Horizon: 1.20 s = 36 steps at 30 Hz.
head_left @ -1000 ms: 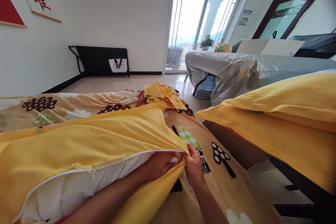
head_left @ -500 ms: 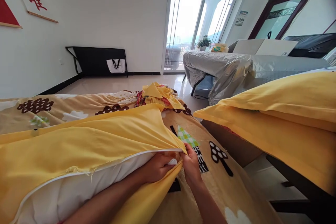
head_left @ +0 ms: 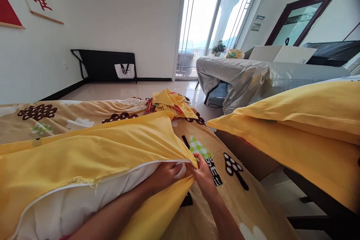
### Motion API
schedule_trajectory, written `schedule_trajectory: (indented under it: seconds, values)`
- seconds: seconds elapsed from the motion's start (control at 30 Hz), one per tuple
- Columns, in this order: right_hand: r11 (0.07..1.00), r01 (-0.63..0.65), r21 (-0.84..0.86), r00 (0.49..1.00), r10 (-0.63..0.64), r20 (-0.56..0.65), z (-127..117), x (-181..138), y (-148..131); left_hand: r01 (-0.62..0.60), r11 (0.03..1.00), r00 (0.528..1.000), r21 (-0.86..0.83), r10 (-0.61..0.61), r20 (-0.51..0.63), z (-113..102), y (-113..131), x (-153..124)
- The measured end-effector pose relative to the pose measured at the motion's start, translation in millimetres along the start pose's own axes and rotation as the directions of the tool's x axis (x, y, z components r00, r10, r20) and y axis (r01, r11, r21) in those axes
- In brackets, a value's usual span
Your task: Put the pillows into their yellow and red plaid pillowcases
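A yellow pillowcase lies across the bed with its zipper-edged opening toward me. Inside it shows a white pillow. My left hand reaches into the opening, fingers closed around a white corner of the pillow. At the right end of the opening my right hand pinches the corner of the pillowcase and pulls its edge taut. Loose yellow threads hang from the seam near the zipper. Part of my left hand's fingers is hidden by the pillow and fabric.
A patterned tan blanket covers the bed. Crumpled yellow fabric lies at its far edge. To the right, another yellow pillow rests above a brown box. Behind stands a table with a silver cover.
My left hand has shifted slightly left, and more of the pillow's white corner shows beside its fingers. My right hand keeps its grip on the pillowcase corner.
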State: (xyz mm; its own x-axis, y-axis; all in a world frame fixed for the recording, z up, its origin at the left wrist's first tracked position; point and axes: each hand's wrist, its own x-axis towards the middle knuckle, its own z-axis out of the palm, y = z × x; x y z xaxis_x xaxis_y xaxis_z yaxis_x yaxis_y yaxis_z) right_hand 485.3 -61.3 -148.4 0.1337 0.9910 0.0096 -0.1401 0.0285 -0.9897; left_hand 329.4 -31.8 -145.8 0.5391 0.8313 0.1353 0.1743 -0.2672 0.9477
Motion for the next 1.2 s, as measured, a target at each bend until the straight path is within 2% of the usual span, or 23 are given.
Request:
schedule_trajectory:
  seconds: [0.07, 0.2, 0.27, 0.33, 0.43, 0.53, 0.63, 0.77, 0.87, 0.97, 1.1, 1.2]
  values:
    - [0.996, -0.006, -0.089, 0.999, 0.010, 0.046, -5.3, 2.4, 3.8, -0.007, 1.000, 1.000, 0.025, 0.007, -0.018, -0.4, 0.6, -1.3]
    - [0.912, 0.067, -0.405, 0.995, -0.093, -0.046, -11.0, 6.1, 9.1, -0.023, 0.988, 1.000, 0.154, 0.025, -0.009, 0.2, 5.8, -5.9]
    - [0.859, 0.110, -0.501, 0.984, -0.166, -0.070, -9.3, 4.8, 6.8, -0.067, 0.967, 0.998, 0.246, 0.064, 0.021, 0.5, 8.5, -9.0]
    - [0.835, 0.143, -0.531, 0.970, -0.226, -0.095, -5.6, 1.5, 2.0, -0.179, 0.922, 0.984, 0.342, 0.161, 0.081, 0.3, 10.4, -12.0]
    - [0.822, 0.155, -0.548, 0.950, -0.277, -0.147, -0.5, -3.6, -3.8, -0.359, 0.834, 0.931, 0.419, 0.289, 0.223, -0.7, 11.9, -15.4]
    - [0.834, 0.144, -0.532, 0.953, -0.261, -0.151, 0.9, -4.3, -2.6, -0.404, 0.808, 0.906, 0.429, 0.289, 0.309, -1.3, 13.4, -16.2]
    - [0.907, 0.113, -0.406, 0.970, -0.190, -0.154, 0.3, -0.4, 3.6, -0.379, 0.815, 0.917, 0.439, 0.268, 0.295, -0.7, 16.2, -14.6]
    - [0.970, 0.109, -0.217, 0.980, -0.142, -0.141, -0.1, 5.0, 9.7, -0.256, 0.893, 0.964, 0.371, 0.209, 0.162, 0.0, 18.3, -11.1]
    - [0.968, 0.110, -0.225, 0.986, -0.134, -0.097, -1.9, 6.9, 10.1, -0.117, 0.971, 0.993, 0.210, 0.109, 0.052, -1.0, 17.1, -10.4]
    - [0.965, 0.081, -0.251, 0.993, -0.100, -0.063, -5.1, 7.8, 9.0, -0.037, 0.996, 0.999, 0.080, 0.039, -0.024, -2.2, 16.1, -12.1]
    - [0.966, 0.078, -0.246, 0.994, -0.094, -0.054, -5.9, 6.2, 5.8, -0.027, 0.999, 1.000, -0.034, 0.027, -0.008, -3.0, 16.9, -13.8]
    - [0.989, 0.069, -0.132, 0.996, -0.076, -0.044, -1.8, 2.6, 1.7, -0.023, 0.998, 0.999, -0.058, 0.026, 0.043, -3.4, 16.3, -11.9]
